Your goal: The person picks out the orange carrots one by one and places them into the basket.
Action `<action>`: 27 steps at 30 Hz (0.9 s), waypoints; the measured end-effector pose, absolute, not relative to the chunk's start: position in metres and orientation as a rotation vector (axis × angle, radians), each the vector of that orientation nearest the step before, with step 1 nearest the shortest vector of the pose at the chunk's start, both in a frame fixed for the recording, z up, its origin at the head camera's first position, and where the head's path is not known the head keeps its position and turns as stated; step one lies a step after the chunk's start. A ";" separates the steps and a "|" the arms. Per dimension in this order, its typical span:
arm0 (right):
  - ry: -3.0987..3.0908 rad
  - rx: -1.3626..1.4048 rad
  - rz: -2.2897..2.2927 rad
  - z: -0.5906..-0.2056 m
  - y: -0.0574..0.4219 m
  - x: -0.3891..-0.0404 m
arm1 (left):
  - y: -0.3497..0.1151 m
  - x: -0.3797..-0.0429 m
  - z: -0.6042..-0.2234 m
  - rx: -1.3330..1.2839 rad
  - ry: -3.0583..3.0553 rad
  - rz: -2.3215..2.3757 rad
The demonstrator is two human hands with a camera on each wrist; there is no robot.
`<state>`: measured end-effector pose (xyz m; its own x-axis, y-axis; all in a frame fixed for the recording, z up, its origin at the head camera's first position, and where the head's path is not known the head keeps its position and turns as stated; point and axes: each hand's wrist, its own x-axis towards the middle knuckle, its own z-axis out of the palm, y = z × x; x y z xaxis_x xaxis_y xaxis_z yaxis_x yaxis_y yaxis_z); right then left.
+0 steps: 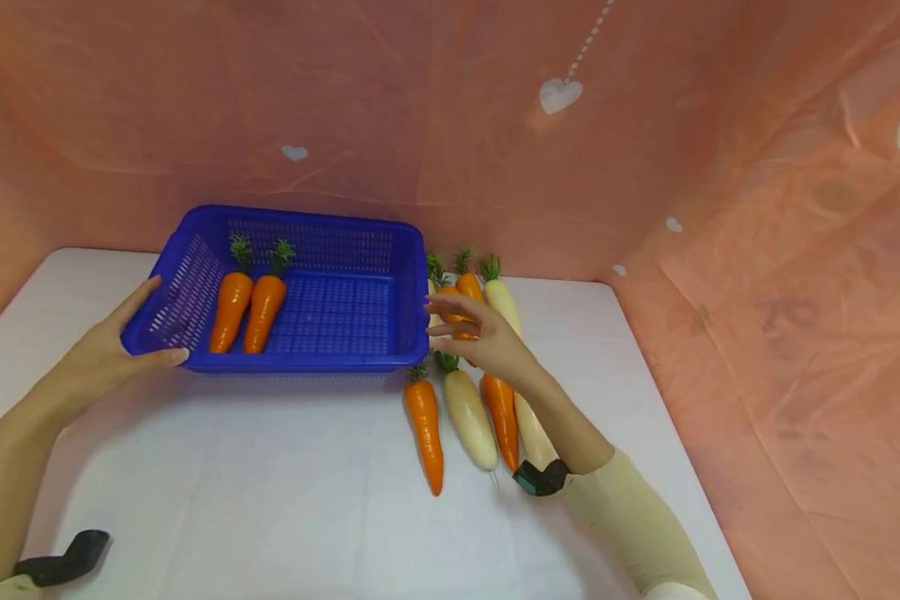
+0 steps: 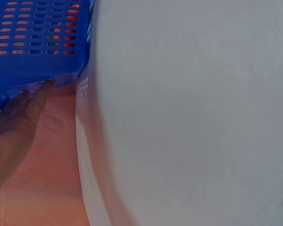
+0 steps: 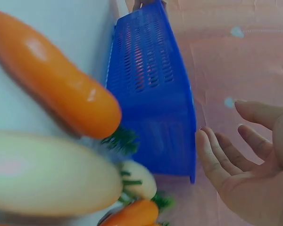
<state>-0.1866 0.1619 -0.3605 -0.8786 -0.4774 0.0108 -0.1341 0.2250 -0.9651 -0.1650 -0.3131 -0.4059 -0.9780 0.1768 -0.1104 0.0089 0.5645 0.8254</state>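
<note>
A blue plastic basket (image 1: pixel 330 360) sits toward the back of the white table, with two carrots (image 1: pixel 230 312) with green tops side by side in its left part. My left hand (image 1: pixel 101 362) grips its front left corner, thumb along the front rim and fingers at the left side; in the left wrist view the fingertips show against the rim. My right hand (image 1: pixel 487 337) is at the right end of the basket, fingers loosely spread and fingertips right at the rim. In the right wrist view that hand's palm (image 3: pixel 259 188) holds nothing.
Right of the basket lie several carrots and white radishes, among them a carrot (image 1: pixel 424 429) and a white radish (image 1: pixel 468 417) in front, partly beneath my right arm. An orange cloth (image 1: pixel 495 167) with white hearts hangs behind the white table (image 1: pixel 270 500).
</note>
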 end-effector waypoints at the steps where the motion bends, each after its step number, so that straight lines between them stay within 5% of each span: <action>1: 2.225 -0.561 -1.705 -0.363 0.166 -0.183 | -0.313 -0.165 -0.406 0.158 2.612 1.381; 17: 2.446 -0.286 -1.765 -0.404 0.231 -0.125 | -0.311 -0.164 -0.406 0.140 2.575 1.402; 27: 2.466 -0.040 -1.761 -0.421 0.230 -0.105 | -0.313 -0.164 -0.409 0.172 2.579 1.433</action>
